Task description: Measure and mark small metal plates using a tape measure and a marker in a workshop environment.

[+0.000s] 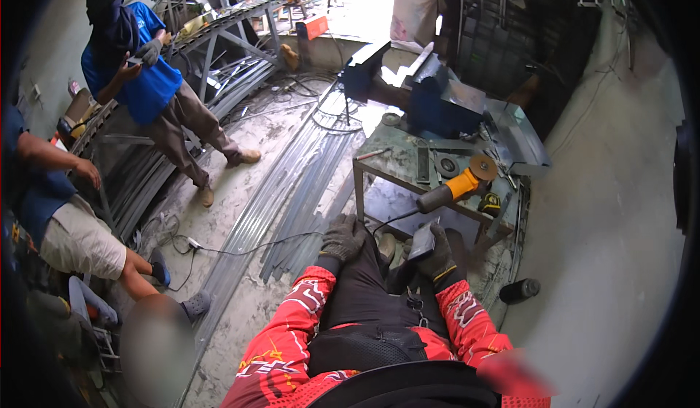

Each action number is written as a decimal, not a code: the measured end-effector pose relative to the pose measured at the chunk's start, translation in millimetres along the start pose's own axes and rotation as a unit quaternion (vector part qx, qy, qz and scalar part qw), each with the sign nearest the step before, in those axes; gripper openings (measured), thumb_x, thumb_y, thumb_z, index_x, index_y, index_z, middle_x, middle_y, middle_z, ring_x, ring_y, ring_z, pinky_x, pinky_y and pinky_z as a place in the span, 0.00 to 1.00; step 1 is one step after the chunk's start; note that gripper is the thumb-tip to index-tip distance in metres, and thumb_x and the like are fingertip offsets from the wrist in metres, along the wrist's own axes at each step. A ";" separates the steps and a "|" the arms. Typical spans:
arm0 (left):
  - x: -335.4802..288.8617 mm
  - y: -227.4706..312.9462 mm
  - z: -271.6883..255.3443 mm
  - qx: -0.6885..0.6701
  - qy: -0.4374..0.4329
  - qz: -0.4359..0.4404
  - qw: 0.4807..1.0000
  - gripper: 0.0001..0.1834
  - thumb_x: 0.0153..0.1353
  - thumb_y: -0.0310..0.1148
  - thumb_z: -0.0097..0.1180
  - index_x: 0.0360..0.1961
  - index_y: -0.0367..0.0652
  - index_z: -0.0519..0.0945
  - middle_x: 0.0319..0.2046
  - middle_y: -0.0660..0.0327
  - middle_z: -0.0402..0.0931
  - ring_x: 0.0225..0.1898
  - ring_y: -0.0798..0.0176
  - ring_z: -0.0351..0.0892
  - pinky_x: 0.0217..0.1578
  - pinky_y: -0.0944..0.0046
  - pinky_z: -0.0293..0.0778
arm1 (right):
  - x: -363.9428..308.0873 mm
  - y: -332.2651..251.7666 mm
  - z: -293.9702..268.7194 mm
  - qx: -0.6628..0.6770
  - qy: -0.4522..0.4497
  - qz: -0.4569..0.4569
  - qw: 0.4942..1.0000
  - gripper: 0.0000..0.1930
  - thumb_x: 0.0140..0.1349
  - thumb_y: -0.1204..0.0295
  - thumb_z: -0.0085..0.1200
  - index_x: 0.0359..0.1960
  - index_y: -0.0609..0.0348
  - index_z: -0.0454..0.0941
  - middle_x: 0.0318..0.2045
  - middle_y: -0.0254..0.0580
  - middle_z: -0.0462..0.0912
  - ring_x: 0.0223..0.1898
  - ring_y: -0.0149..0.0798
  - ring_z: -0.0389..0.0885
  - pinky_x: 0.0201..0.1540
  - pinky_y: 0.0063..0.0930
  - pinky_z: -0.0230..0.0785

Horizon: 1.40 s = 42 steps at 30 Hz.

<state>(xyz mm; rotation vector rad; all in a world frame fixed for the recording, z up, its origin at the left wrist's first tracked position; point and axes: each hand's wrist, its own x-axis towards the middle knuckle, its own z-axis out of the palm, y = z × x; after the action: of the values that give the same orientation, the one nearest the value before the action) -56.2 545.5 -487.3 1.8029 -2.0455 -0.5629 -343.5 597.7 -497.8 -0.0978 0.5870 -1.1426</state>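
My left hand [343, 238], in a dark knitted glove, lies over my left knee and holds nothing. The gloved right hand [438, 255] is closed around a smartphone [422, 241] above my right thigh, its pale screen facing up. Just ahead of my knees stands a metal work table [375, 161]. A yellow angle grinder [457, 188] with a brown disc [483, 166] rests at its near edge, its cord running down beside my left hand. To the right of the grinder sits a black and yellow tape measure [491, 204].
Long metal profiles [251, 222] lie on the floor at left, crossed by a cable [240, 251]. A standing person in blue [146, 80] holds a phone; another person [80, 240] sits at far left. A black bottle [520, 290] is on the right; bent sheet metal [518, 142] stands behind.
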 end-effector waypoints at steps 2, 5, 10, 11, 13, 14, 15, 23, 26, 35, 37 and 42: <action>0.5 -5.3 8.0 0.001 0.031 0.017 0.999 0.35 0.62 0.52 0.59 0.66 0.44 0.76 0.63 0.39 0.74 0.64 0.33 0.72 0.66 0.40 0.68 | -12.2 -2.9 20.7 0.022 -0.063 -0.016 0.998 0.32 0.63 0.44 0.64 0.59 0.50 0.73 0.47 0.57 0.82 0.46 0.59 0.84 0.53 0.58 0.78; 2.1 -13.0 15.1 -0.003 0.062 0.043 0.997 0.33 0.61 0.50 0.60 0.64 0.43 0.77 0.59 0.39 0.77 0.61 0.33 0.75 0.63 0.39 0.71 | -34.5 -7.8 48.8 -0.018 -0.107 -0.096 0.989 0.43 0.61 0.38 0.62 0.71 0.52 0.68 0.49 0.59 0.82 0.47 0.60 0.85 0.54 0.58 0.78; -0.9 3.8 -7.5 -0.093 0.066 0.054 0.992 0.32 0.61 0.44 0.67 0.64 0.40 0.77 0.61 0.41 0.76 0.64 0.36 0.73 0.65 0.45 0.71 | -52.9 -29.4 81.2 -0.035 -0.193 -0.106 0.975 0.50 0.61 0.37 0.62 0.75 0.58 0.61 0.59 0.67 0.78 0.57 0.65 0.82 0.61 0.61 0.76; -0.7 13.7 -17.8 -0.129 0.066 0.045 0.988 0.33 0.60 0.40 0.70 0.64 0.39 0.76 0.61 0.43 0.76 0.65 0.38 0.73 0.67 0.48 0.70 | -51.6 -33.9 85.8 -0.037 -0.220 -0.103 0.969 0.51 0.61 0.37 0.62 0.75 0.61 0.60 0.61 0.68 0.76 0.59 0.65 0.81 0.63 0.61 0.75; -4.9 43.0 -37.9 -0.203 0.106 0.129 0.965 0.35 0.58 0.38 0.73 0.65 0.40 0.76 0.61 0.43 0.75 0.65 0.39 0.74 0.67 0.48 0.70 | -47.1 -42.8 93.1 -0.034 -0.204 -0.113 0.972 0.53 0.61 0.37 0.62 0.76 0.65 0.58 0.63 0.69 0.74 0.61 0.65 0.79 0.65 0.61 0.74; -2.5 59.2 -48.1 -0.166 0.130 0.227 0.951 0.36 0.58 0.37 0.74 0.66 0.41 0.74 0.61 0.43 0.76 0.65 0.39 0.75 0.66 0.47 0.71 | -43.6 -45.6 94.8 -0.010 -0.211 -0.108 0.971 0.48 0.63 0.43 0.63 0.75 0.63 0.59 0.61 0.68 0.76 0.58 0.63 0.82 0.62 0.60 0.77; 4.9 75.8 -58.2 -0.119 0.150 0.315 0.930 0.37 0.58 0.36 0.74 0.67 0.41 0.73 0.61 0.43 0.76 0.65 0.39 0.75 0.66 0.47 0.71 | -39.7 -48.5 95.5 0.013 -0.218 -0.102 0.971 0.43 0.64 0.49 0.65 0.73 0.61 0.61 0.59 0.66 0.78 0.55 0.61 0.85 0.59 0.58 0.80; 184.8 140.6 -102.0 -0.149 0.092 0.256 0.951 0.32 0.65 0.32 0.70 0.68 0.37 0.72 0.57 0.51 0.80 0.54 0.57 0.83 0.56 0.58 0.80 | -17.0 -56.4 69.2 0.057 -0.183 -0.107 0.976 0.41 0.66 0.50 0.64 0.71 0.66 0.63 0.57 0.63 0.80 0.55 0.58 0.85 0.58 0.57 0.80; 210.5 153.3 -60.2 -0.162 0.008 0.185 0.969 0.35 0.64 0.34 0.71 0.68 0.35 0.71 0.50 0.52 0.81 0.41 0.65 0.83 0.43 0.64 0.80 | -19.7 -60.1 55.9 0.085 -0.163 -0.134 0.974 0.41 0.68 0.49 0.62 0.71 0.69 0.64 0.56 0.63 0.80 0.55 0.59 0.85 0.59 0.59 0.80; 241.9 196.0 38.9 0.055 -0.126 0.016 0.990 0.64 0.43 0.58 0.75 0.76 0.34 0.59 0.63 0.36 0.76 0.64 0.36 0.77 0.63 0.45 0.74 | -17.0 -64.3 41.3 0.186 -0.134 -0.117 0.966 0.42 0.68 0.45 0.59 0.71 0.69 0.64 0.58 0.66 0.80 0.56 0.63 0.84 0.61 0.64 0.77; 245.1 207.1 44.6 0.053 -0.138 -0.009 0.989 0.59 0.49 0.52 0.70 0.78 0.36 0.56 0.63 0.34 0.76 0.65 0.36 0.77 0.65 0.47 0.72 | -15.4 -63.5 38.8 0.179 -0.141 -0.107 0.968 0.43 0.67 0.45 0.60 0.70 0.68 0.64 0.57 0.65 0.81 0.56 0.62 0.84 0.61 0.63 0.77; 238.4 227.9 38.7 0.019 -0.092 -0.031 0.995 0.58 0.49 0.46 0.69 0.78 0.37 0.53 0.58 0.34 0.79 0.61 0.35 0.80 0.62 0.47 0.76 | -21.6 -65.5 45.5 0.177 -0.149 -0.110 0.967 0.42 0.69 0.43 0.56 0.70 0.68 0.66 0.58 0.64 0.80 0.57 0.61 0.84 0.62 0.62 0.76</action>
<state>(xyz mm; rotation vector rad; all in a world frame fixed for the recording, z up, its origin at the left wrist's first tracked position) -299.5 336.0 -402.4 1.9042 -2.1380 -0.7373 -381.6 578.6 -427.1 -0.0259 0.0996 -1.4010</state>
